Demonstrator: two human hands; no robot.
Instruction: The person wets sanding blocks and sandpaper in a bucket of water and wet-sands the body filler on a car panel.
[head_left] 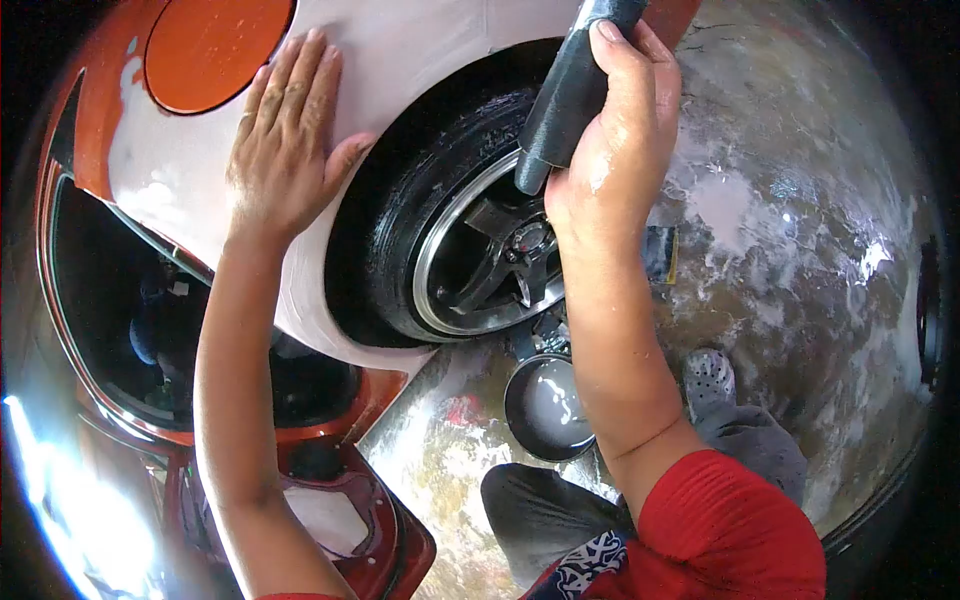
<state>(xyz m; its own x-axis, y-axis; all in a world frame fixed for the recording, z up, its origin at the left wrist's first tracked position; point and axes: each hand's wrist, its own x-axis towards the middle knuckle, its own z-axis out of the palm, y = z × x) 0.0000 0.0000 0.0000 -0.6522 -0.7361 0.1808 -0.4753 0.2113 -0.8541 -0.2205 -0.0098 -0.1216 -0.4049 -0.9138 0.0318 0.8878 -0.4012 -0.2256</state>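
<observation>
My left hand [285, 150] lies flat with its fingers stretched out on the whitish, primed panel [420, 45] of an orange car. Its fingertips are beside the round orange fuel flap [215, 50]. In my right hand [625, 150] is a long dark sanding block [568, 115], wrapped in what looks like wet sandpaper. The thumb presses on its upper part. The block is held tilted in front of the tyre [400, 225] and the spoked wheel rim [490, 250], and its top end runs out of view. Whether it touches the panel is hidden from me.
A round dark bowl [550, 408] of cloudy liquid stands on the wet, white-stained floor [790, 300] below the wheel. A dark sheet with a yellow edge [660, 253] lies behind my right forearm. My grey clog [710, 375] is to the right. A dark red car part [375, 520] is at lower left.
</observation>
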